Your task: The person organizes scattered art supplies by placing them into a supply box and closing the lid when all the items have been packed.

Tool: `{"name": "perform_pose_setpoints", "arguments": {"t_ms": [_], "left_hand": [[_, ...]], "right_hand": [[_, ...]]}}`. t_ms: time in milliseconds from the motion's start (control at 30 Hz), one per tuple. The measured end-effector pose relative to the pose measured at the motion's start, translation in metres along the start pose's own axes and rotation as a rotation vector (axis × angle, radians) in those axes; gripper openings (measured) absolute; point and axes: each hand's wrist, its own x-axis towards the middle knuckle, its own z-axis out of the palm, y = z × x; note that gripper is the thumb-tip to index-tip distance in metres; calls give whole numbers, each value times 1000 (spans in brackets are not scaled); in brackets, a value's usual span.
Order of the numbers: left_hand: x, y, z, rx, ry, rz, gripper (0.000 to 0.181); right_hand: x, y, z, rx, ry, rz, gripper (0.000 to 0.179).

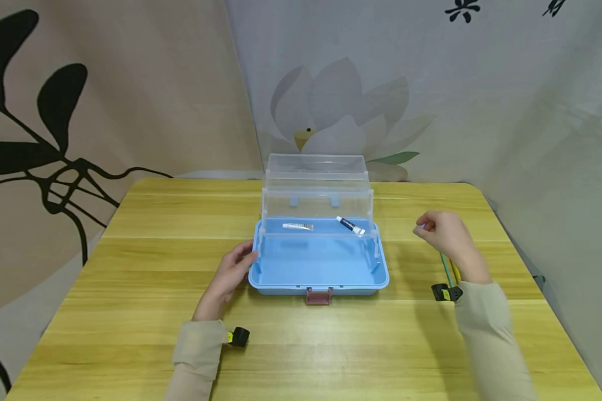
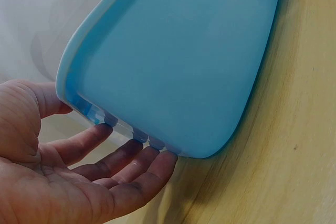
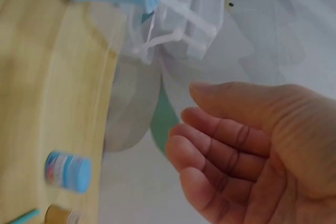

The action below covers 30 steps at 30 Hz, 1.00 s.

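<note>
A light blue storage box (image 1: 318, 264) stands with its clear folding trays (image 1: 317, 195) raised at the back. One white paint tube (image 1: 298, 226) and one dark-labelled tube (image 1: 350, 225) lie at the rear of it. My left hand (image 1: 234, 271) touches the box's left side; in the left wrist view its fingertips (image 2: 167, 158) rest against the outer wall, the thumb near the corner. Right of the box, my right hand (image 1: 446, 231) is raised over the table, fingers loosely bent, with nothing between them in the right wrist view. A blue-lidded jar (image 3: 68, 171) stands nearby.
A brown lid (image 3: 56, 215) of another container shows beside the jar. A green stick (image 1: 446, 269) and a yellow item (image 1: 455, 271) lie by the right wrist, partly hidden. The box's brownish latch (image 1: 319, 297) hangs over its front. A printed curtain (image 1: 341, 83) hangs behind the wooden table (image 1: 301, 356).
</note>
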Motion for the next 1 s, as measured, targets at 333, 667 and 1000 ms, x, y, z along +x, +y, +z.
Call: {"name": "perform_pose_setpoints", "arguments": {"t_ms": [333, 667, 1000], "left_hand": [[-1, 0, 0, 1, 1, 7, 45], [0, -1, -1, -3, 0, 13, 45], [-1, 0, -1, -2, -1, 27, 44]], "right_hand": [[-25, 45, 2, -24, 11, 75, 20], [-46, 80, 7, -48, -92, 178, 21], [-55, 97, 16, -50, -148, 236, 19]]}}
